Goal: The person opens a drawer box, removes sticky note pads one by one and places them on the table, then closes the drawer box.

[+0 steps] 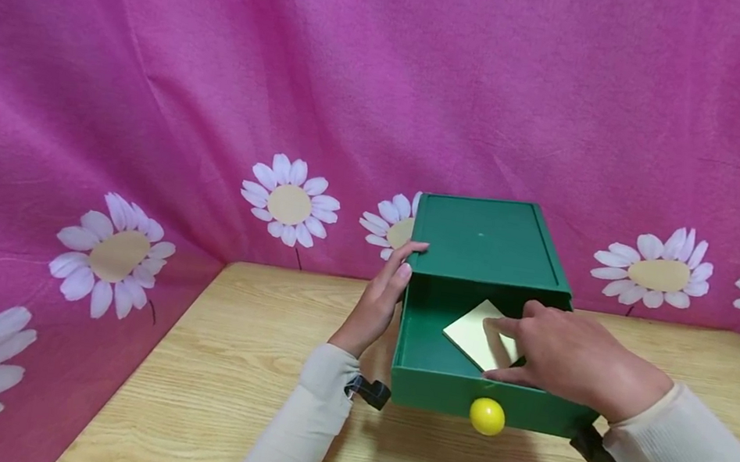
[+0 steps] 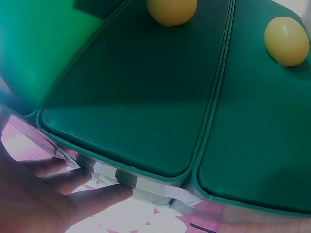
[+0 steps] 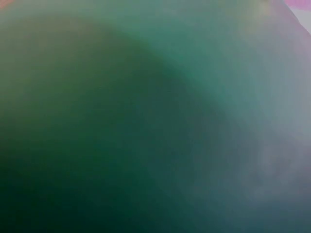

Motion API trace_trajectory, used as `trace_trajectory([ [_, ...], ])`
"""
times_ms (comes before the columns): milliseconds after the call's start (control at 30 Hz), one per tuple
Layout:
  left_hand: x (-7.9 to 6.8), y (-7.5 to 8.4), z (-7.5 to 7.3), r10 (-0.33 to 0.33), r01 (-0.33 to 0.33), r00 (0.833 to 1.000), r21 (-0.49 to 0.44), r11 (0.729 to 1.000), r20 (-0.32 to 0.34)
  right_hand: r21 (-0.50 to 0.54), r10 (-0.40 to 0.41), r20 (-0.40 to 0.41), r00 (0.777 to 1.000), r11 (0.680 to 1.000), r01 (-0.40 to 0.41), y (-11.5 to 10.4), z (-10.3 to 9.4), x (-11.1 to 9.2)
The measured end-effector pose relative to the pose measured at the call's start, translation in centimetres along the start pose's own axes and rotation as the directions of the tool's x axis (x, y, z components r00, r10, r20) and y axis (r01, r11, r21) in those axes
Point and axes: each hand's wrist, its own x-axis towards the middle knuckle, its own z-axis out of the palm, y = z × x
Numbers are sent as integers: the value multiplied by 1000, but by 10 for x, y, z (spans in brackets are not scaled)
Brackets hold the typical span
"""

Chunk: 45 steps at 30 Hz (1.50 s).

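Observation:
A green drawer unit (image 1: pixel 482 239) with yellow knobs stands on the table, its top drawer (image 1: pixel 439 393) pulled out. Inside that drawer lies a square pale yellow sticky note pad (image 1: pixel 469 333). My right hand (image 1: pixel 573 354) reaches over the drawer's right side and pinches the pad, index finger across its top and thumb at its near corner. With fingers fairly straight, my left hand (image 1: pixel 377 303) rests against the unit's left side, fingertips at the top edge. In the left wrist view, the left fingers (image 2: pixel 99 199) lie along the green casing. The right wrist view is only a green blur.
A yellow knob (image 1: pixel 487 416) sticks out from the open drawer's front. Lower drawer fronts carry more yellow knobs (image 2: pixel 286 41). The wooden table (image 1: pixel 240 347) extends to both sides. Behind it hangs a pink cloth (image 1: pixel 365 64) with white flowers.

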Motion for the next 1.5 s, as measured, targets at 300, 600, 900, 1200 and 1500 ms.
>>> trace_trajectory([
  [300, 0, 2, -1, -4, 4, 1000, 1, 1000, 1, 4, 12, 20, 1000, 1000, -13, -1, -1, 1],
  [600, -8, 35, 1, -16, 16, 1000, 7, 1000, 23, 13, 2, -19, 1000, 1000, -2, -1, -1, 1],
  [900, -7, 35, 0, -27, 27, 999, 2, 1000, 39, 88, -1, -27, 1000, 996, 3, -1, 0, 0],
  [1200, -7, 37, 0, -29, 29, 999, 10, 1000, 39, 97, -16, -13, 1000, 995, 17, 0, 2, 3],
  [1500, -8, 37, 0, -27, 26, 999, 13, 1000, 37, 89, -41, -6, 999, 995, 41, 1, 0, 5],
])
